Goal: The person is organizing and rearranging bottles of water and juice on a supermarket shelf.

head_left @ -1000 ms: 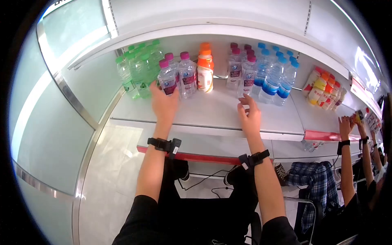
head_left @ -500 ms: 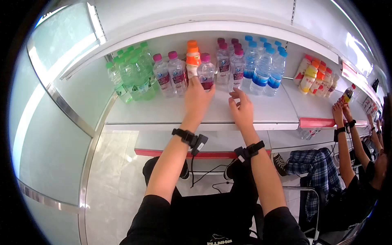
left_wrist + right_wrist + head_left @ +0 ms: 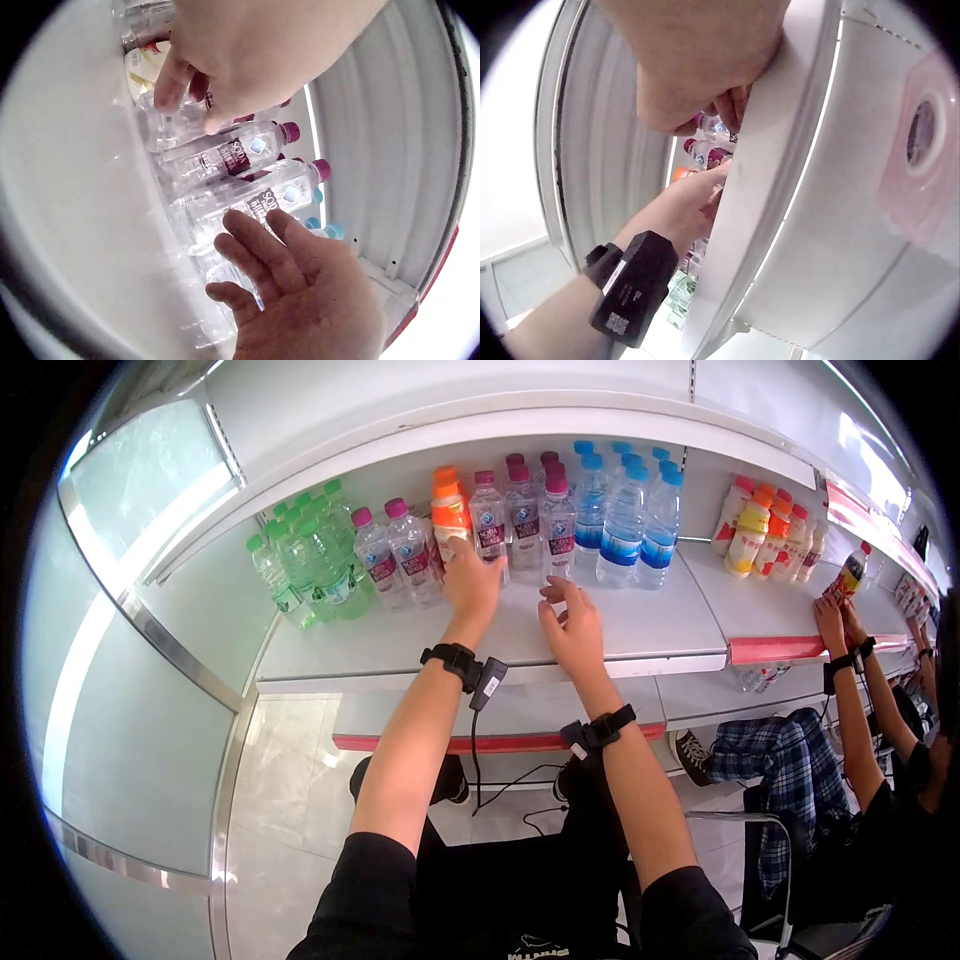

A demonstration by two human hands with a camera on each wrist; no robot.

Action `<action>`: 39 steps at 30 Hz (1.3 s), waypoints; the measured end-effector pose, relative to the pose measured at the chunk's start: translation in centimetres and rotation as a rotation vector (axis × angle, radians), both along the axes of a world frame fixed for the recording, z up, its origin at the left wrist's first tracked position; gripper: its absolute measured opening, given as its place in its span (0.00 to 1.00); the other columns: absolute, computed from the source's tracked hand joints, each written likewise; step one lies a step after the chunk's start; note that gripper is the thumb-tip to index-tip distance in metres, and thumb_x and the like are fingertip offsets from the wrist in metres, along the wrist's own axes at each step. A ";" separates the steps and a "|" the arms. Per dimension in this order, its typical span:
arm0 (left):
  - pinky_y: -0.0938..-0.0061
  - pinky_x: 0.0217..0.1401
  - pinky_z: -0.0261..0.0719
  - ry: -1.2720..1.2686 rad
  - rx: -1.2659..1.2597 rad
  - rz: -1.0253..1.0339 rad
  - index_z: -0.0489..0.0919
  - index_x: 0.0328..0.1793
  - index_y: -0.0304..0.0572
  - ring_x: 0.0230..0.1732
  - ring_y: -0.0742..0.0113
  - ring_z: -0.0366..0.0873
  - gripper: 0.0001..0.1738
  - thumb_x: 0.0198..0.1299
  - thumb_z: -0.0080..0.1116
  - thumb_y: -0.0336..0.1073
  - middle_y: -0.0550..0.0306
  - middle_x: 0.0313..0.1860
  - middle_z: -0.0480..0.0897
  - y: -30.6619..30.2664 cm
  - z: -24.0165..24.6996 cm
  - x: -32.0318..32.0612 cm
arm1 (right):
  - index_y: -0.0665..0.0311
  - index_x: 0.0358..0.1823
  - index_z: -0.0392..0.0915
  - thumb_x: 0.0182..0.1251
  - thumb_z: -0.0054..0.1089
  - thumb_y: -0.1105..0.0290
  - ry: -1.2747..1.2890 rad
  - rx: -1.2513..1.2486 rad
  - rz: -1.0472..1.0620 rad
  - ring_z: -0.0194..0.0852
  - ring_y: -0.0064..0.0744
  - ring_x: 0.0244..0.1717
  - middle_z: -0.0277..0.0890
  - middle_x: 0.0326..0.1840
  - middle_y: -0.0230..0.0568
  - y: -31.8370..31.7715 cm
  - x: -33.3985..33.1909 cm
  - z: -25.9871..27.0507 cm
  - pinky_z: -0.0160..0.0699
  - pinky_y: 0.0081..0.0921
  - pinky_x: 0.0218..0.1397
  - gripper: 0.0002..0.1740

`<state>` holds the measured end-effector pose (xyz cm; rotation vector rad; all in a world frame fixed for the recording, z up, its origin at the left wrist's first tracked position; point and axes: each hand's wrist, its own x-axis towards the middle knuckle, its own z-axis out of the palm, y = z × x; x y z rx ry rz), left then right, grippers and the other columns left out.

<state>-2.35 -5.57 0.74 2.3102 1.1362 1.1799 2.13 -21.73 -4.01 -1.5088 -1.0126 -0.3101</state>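
In the head view my left hand [image 3: 472, 588] grips the lower part of a clear soda water bottle [image 3: 489, 520] with a purple cap, upright on the shelf. My thumb lies on its right side, the fingers on its left, next to an orange-capped bottle [image 3: 450, 510]. To the right my right hand [image 3: 575, 628] has loosely bent fingers, its fingertips close before another purple-capped soda water bottle [image 3: 558, 530]. The left wrist view shows this bottle [image 3: 262, 199] behind the right hand [image 3: 315, 296]. More purple-capped bottles [image 3: 408, 550] stand left of the orange-capped one.
Green bottles [image 3: 318, 560] stand at the shelf's left end, blue-capped water bottles [image 3: 622, 535] on the right. Yellow and orange drink bottles [image 3: 750, 540] sit further right. An upper shelf [image 3: 480, 425] overhangs. Another person's hands [image 3: 832, 622] hold a dark bottle [image 3: 850, 575] at far right.
My left hand has carried a purple-capped bottle from beside the green bottles, rightward past the orange-capped one, to beside the right-hand purple-capped group. My right hand stays near that group.
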 end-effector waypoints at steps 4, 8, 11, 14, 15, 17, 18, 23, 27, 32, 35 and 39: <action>0.52 0.45 0.81 0.008 -0.006 -0.086 0.67 0.52 0.35 0.46 0.39 0.84 0.29 0.51 0.73 0.39 0.37 0.40 0.84 -0.1 -0.4 0.0 | 0.66 0.58 0.74 0.63 0.59 0.70 0.009 0.010 0.004 0.79 0.40 0.45 0.82 0.46 0.45 0.0 -0.1 0.0 0.80 0.33 0.38 0.21; 0.53 0.48 0.80 0.011 -0.024 -0.148 0.73 0.46 0.37 0.45 0.42 0.84 0.22 0.49 0.73 0.34 0.41 0.39 0.84 0.6 -1.2 0.7 | 0.66 0.58 0.74 0.63 0.59 0.69 -0.005 0.012 0.012 0.79 0.41 0.46 0.82 0.45 0.45 -0.1 0.0 0.0 0.81 0.33 0.38 0.21; 0.56 0.46 0.80 -0.002 0.082 -0.135 0.80 0.38 0.39 0.43 0.46 0.84 0.14 0.48 0.74 0.35 0.47 0.36 0.85 2.5 -2.9 1.5 | 0.66 0.57 0.75 0.63 0.59 0.70 0.005 0.015 0.019 0.79 0.41 0.46 0.82 0.45 0.45 -0.2 -0.2 0.2 0.81 0.33 0.38 0.21; 0.56 0.46 0.80 0.069 0.084 -0.107 0.83 0.37 0.39 0.42 0.46 0.84 0.11 0.51 0.72 0.36 0.46 0.35 0.85 3.2 -3.4 2.1 | 0.66 0.57 0.75 0.63 0.59 0.70 0.011 0.011 0.024 0.79 0.41 0.47 0.82 0.46 0.46 -0.2 -0.3 0.2 0.81 0.33 0.39 0.20; 0.56 0.46 0.80 0.066 0.082 -0.108 0.83 0.37 0.39 0.42 0.46 0.84 0.11 0.51 0.72 0.36 0.46 0.35 0.85 3.0 -3.2 2.2 | 0.66 0.56 0.75 0.63 0.59 0.70 0.005 0.008 0.023 0.79 0.41 0.47 0.82 0.46 0.46 -0.2 -0.2 0.2 0.81 0.33 0.39 0.20; 0.56 0.48 0.81 0.212 0.130 -0.126 0.82 0.40 0.39 0.45 0.43 0.83 0.09 0.56 0.65 0.34 0.43 0.38 0.85 2.7 -3.0 2.4 | 0.66 0.56 0.75 0.63 0.59 0.70 0.006 0.010 0.025 0.79 0.41 0.47 0.82 0.45 0.46 -0.2 -0.2 0.2 0.81 0.33 0.39 0.20; 0.56 0.48 0.81 0.212 0.128 -0.128 0.82 0.40 0.39 0.45 0.43 0.83 0.09 0.56 0.65 0.34 0.43 0.38 0.85 3.1 -3.3 2.8 | 0.67 0.56 0.75 0.63 0.59 0.70 0.009 0.015 0.026 0.79 0.41 0.47 0.82 0.45 0.46 -0.1 -0.2 0.2 0.81 0.33 0.39 0.20; 0.52 0.52 0.81 0.362 0.154 -0.297 0.83 0.44 0.36 0.50 0.43 0.83 0.12 0.55 0.61 0.32 0.37 0.44 0.85 3.6 -3.8 4.4 | 0.67 0.57 0.75 0.62 0.59 0.71 0.003 0.019 0.029 0.80 0.41 0.46 0.82 0.45 0.46 -0.1 -0.2 0.1 0.81 0.33 0.38 0.20; 0.52 0.55 0.80 0.454 -0.113 -0.214 0.81 0.49 0.32 0.56 0.43 0.81 0.16 0.56 0.56 0.31 0.36 0.50 0.84 3.1 -2.6 5.6 | 0.67 0.57 0.75 0.63 0.59 0.72 0.010 0.014 0.036 0.80 0.41 0.45 0.82 0.45 0.46 0.0 -0.2 0.2 0.81 0.32 0.38 0.20; 0.55 0.57 0.78 0.184 0.023 -0.311 0.80 0.54 0.33 0.54 0.42 0.81 0.20 0.53 0.52 0.28 0.32 0.51 0.82 3.0 -3.9 3.8 | 0.66 0.57 0.75 0.63 0.59 0.71 0.014 0.020 0.040 0.80 0.40 0.45 0.82 0.45 0.45 -0.1 -0.1 -0.1 0.80 0.32 0.37 0.20; 0.56 0.54 0.78 -0.057 0.138 -0.377 0.79 0.55 0.37 0.51 0.43 0.81 0.20 0.54 0.54 0.28 0.37 0.48 0.82 2.5 -3.1 0.2 | 0.66 0.57 0.75 0.64 0.59 0.72 0.012 0.034 0.044 0.81 0.39 0.45 0.83 0.46 0.44 0.2 0.0 -0.2 0.80 0.31 0.36 0.20; 0.59 0.53 0.77 -0.467 0.378 -0.069 0.77 0.54 0.37 0.44 0.43 0.76 0.20 0.53 0.60 0.28 0.46 0.43 0.77 1.7 0.3 -6.6 | 0.66 0.57 0.75 0.64 0.59 0.72 0.009 0.034 0.032 0.81 0.38 0.44 0.83 0.46 0.44 0.1 -0.1 -0.1 0.80 0.30 0.36 0.20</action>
